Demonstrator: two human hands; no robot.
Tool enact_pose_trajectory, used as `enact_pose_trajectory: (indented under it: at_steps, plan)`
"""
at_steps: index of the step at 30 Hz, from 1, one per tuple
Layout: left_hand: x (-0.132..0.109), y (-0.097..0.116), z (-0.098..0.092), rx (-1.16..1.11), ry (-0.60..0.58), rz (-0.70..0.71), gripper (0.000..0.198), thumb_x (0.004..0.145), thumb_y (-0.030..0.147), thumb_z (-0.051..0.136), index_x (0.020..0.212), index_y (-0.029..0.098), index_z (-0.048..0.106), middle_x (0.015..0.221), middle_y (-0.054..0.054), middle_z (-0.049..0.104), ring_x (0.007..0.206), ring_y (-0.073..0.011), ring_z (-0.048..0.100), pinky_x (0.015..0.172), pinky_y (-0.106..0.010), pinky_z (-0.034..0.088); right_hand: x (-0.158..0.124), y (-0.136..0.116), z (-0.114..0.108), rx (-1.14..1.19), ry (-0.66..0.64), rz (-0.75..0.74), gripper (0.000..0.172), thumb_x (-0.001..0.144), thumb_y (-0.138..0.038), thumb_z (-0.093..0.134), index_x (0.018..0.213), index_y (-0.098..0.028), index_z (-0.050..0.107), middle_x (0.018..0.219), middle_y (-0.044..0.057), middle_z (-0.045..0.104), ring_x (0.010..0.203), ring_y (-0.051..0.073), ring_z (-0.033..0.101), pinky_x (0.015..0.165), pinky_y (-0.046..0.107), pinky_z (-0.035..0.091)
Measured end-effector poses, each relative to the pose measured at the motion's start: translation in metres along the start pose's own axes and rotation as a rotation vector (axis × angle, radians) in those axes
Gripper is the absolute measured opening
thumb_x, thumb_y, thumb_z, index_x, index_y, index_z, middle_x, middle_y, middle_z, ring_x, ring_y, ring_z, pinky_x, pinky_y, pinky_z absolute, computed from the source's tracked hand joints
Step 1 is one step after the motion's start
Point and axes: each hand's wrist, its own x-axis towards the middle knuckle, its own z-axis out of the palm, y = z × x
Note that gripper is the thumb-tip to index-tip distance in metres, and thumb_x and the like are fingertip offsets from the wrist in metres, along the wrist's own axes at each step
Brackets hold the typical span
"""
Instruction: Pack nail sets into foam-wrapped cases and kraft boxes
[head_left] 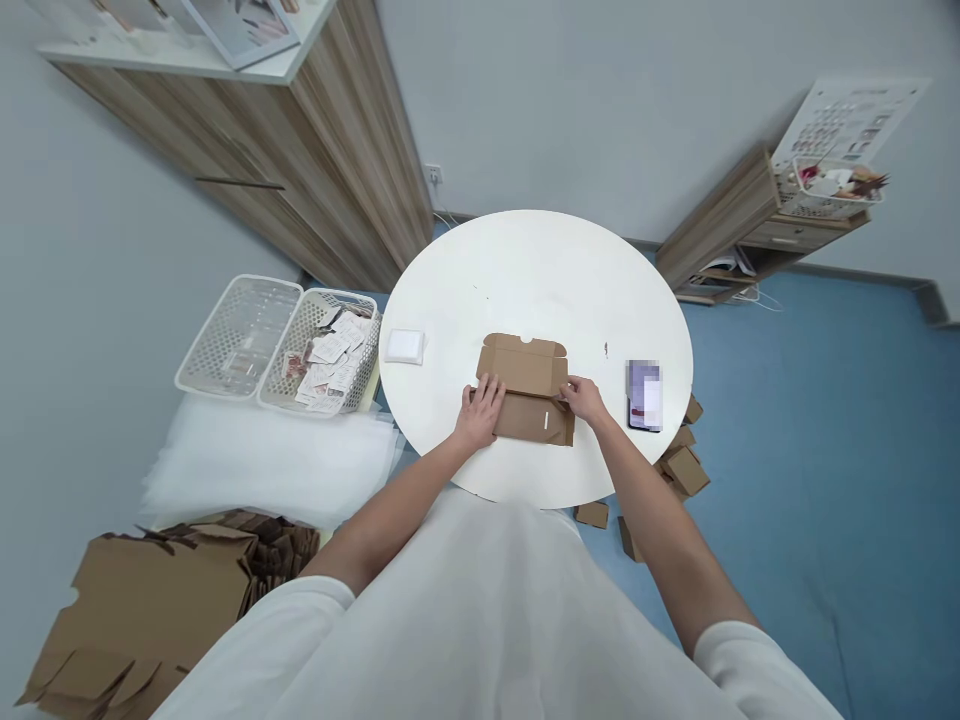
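A brown cardboard box point(523, 372), partly folded, lies on the round white table point(532, 270) in front of me. Its flap with a small half-round notch points away from me, and a small white strip shows on the nearer panel. My left hand point(481, 412) lies on the box's left side with its fingers spread. At the right edge, my right hand point(583, 398) pinches the cardboard near the fold between thumb and fingers. A small white packet point(406, 346) is on the table left of the box. To the right lies a phone point(644, 395).
Left of the table stand a white basket of paper slips point(330, 355) and a clear-looking basket point(240, 335). Translucent sheets point(262, 455) and a stack of flat cardboard point(157, 590) sit nearer me. Small cardboard boxes point(684, 470) lie on the floor at right.
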Motion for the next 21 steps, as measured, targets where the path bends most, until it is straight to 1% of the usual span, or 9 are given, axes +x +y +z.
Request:
enact_pose_trajectory:
  at_steps: [3,5,6,7,9,12,15,18,21]
  plan:
    - [0.001,0.001,0.000,0.002,-0.010,0.006,0.104,0.051,0.020,0.071,0.140,0.013,0.016,0.147,-0.016,0.014,0.134,-0.0354,-0.005,0.105,-0.054,0.004,-0.016,-0.007,-0.002,-0.168,0.154,-0.045,0.041,0.079,-0.040,0.040,0.112,-0.021,0.053,0.103,0.010,0.061,0.095,0.026,0.053,0.082,0.041,0.035]
    - [0.002,0.001,0.000,-0.003,-0.014,0.007,0.103,0.052,0.021,0.071,0.140,0.014,0.018,0.146,-0.016,0.016,0.135,-0.0352,-0.004,0.105,-0.054,0.004,-0.029,-0.013,0.002,-0.317,0.251,-0.159,0.061,0.077,-0.047,0.045,0.130,-0.018,0.037,0.129,0.016,0.045,0.117,0.032,0.039,0.093,0.048,0.025]
    - [0.002,0.001,-0.001,-0.008,-0.013,0.007,0.102,0.052,0.021,0.071,0.140,0.015,0.018,0.146,-0.015,0.017,0.135,-0.0353,-0.003,0.105,-0.053,0.005,-0.036,-0.015,0.005,-0.391,0.234,-0.251,0.072,0.075,-0.050,0.047,0.135,-0.017,0.028,0.138,0.016,0.034,0.126,0.033,0.028,0.097,0.050,0.018]
    - [0.003,0.001,-0.001,-0.015,-0.011,0.008,0.102,0.052,0.021,0.071,0.139,0.015,0.019,0.146,-0.015,0.018,0.135,-0.0354,-0.003,0.105,-0.053,0.005,-0.042,-0.017,0.010,-0.465,0.157,-0.351,0.080,0.072,-0.054,0.049,0.138,-0.017,0.021,0.143,0.015,0.025,0.131,0.033,0.019,0.100,0.050,0.012]
    - [0.004,0.002,-0.002,-0.036,-0.001,0.010,0.102,0.051,0.021,0.072,0.139,0.015,0.020,0.145,-0.016,0.020,0.135,-0.0358,-0.003,0.105,-0.054,0.005,-0.052,-0.019,0.023,-0.587,0.002,-0.476,0.094,0.066,-0.057,0.056,0.140,-0.017,0.014,0.146,0.014,0.017,0.134,0.032,0.008,0.103,0.050,0.006]
    - [-0.001,0.001,-0.002,-0.060,0.030,-0.012,0.105,0.050,0.024,0.074,0.139,0.017,0.020,0.147,-0.015,0.015,0.134,-0.0359,-0.007,0.105,-0.054,0.004,-0.056,-0.017,0.040,-0.674,-0.045,-0.459,0.104,0.062,-0.054,0.061,0.141,-0.014,0.007,0.147,0.015,0.014,0.135,0.031,0.004,0.103,0.053,0.007]
    - [-0.018,-0.005,0.003,-0.129,0.069,-0.175,0.111,0.049,0.033,0.076,0.140,0.018,0.014,0.148,-0.016,0.002,0.134,-0.0374,-0.008,0.104,-0.057,0.006,-0.054,-0.014,0.049,-0.676,-0.027,-0.425,0.102,0.064,-0.050,0.062,0.141,-0.015,0.004,0.147,0.015,0.013,0.135,0.030,0.003,0.102,0.054,0.010]
    - [-0.039,-0.020,0.015,-0.381,0.094,-0.419,0.109,0.056,0.042,0.072,0.140,0.017,0.007,0.147,-0.019,0.005,0.134,-0.0380,0.007,0.100,-0.056,0.020,-0.052,-0.013,0.050,-0.661,-0.029,-0.418,0.100,0.065,-0.046,0.062,0.141,-0.017,0.004,0.147,0.014,0.012,0.136,0.030,0.003,0.102,0.055,0.011]
    - [-0.051,-0.035,0.029,-0.739,0.083,-0.510,0.083,0.072,0.031,0.058,0.139,0.015,0.013,0.140,-0.019,0.029,0.123,-0.0284,0.038,0.093,-0.041,0.038,-0.053,-0.013,0.049,-0.654,-0.032,-0.403,0.102,0.064,-0.042,0.063,0.141,-0.017,0.002,0.147,0.014,0.012,0.136,0.029,0.004,0.101,0.055,0.012]
